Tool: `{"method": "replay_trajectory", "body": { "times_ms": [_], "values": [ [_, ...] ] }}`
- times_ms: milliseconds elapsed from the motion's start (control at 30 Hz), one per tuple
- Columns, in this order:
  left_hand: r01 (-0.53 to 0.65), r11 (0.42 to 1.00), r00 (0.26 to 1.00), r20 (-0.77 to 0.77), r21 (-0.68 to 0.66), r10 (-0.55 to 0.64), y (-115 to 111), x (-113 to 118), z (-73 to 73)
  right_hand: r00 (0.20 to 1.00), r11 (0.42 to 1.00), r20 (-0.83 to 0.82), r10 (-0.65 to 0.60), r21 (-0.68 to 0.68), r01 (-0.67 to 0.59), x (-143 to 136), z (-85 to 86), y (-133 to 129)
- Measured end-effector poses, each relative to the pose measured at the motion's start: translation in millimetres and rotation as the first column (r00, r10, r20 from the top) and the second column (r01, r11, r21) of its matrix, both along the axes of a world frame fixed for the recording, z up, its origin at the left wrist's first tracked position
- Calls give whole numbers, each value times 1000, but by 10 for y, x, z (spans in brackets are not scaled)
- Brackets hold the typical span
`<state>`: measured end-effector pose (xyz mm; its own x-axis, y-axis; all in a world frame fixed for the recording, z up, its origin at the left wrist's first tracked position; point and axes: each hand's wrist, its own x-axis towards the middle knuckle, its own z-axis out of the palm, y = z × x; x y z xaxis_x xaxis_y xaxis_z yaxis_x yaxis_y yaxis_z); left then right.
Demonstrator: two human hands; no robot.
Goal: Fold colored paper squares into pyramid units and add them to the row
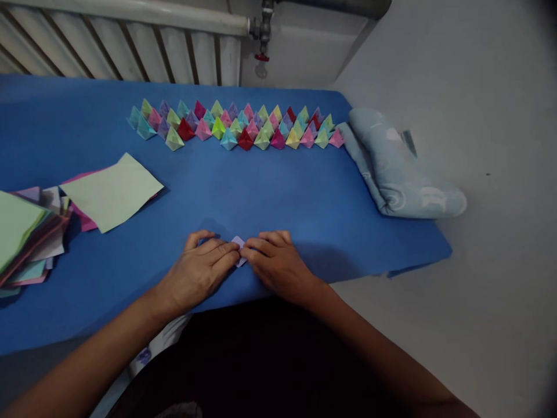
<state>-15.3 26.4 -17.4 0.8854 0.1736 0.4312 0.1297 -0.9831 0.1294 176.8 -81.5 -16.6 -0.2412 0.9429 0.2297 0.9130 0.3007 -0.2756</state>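
A small piece of lavender origami paper (238,240), folded to a diamond shape, lies on the blue table cover near its front edge. My left hand (202,264) holds its left side, fingertips pressed together at the paper. From the other side, my right hand (276,258) grips it with bent fingers. Only the top corner and a strip in the middle of the paper show; the fingers hide the rest. Farther back stand several rows of folded paper pieces (262,138) in many colours, each with a pointed top.
On the left lie a pale green square sheet (115,191) over pink paper and a thick stack of coloured paper (21,232). A folded grey-blue cloth (400,168) rests at the right edge by the wall. Behind the table are a white radiator (130,43) and a red-handled valve (262,57).
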Motion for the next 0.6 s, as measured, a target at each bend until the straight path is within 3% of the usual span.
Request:
{"method": "replay_trajectory", "body": {
  "times_ms": [233, 600],
  "values": [
    [-52, 990, 999, 7, -131, 54, -3, -25, -52, 988, 994, -110, -105, -5, 106, -23, -46, -51],
    [-31, 993, 999, 17, -115, 34, 7, -5, -52, 986, 995, -131, -102, 7, 104, -23, -41, -12]
  ]
}}
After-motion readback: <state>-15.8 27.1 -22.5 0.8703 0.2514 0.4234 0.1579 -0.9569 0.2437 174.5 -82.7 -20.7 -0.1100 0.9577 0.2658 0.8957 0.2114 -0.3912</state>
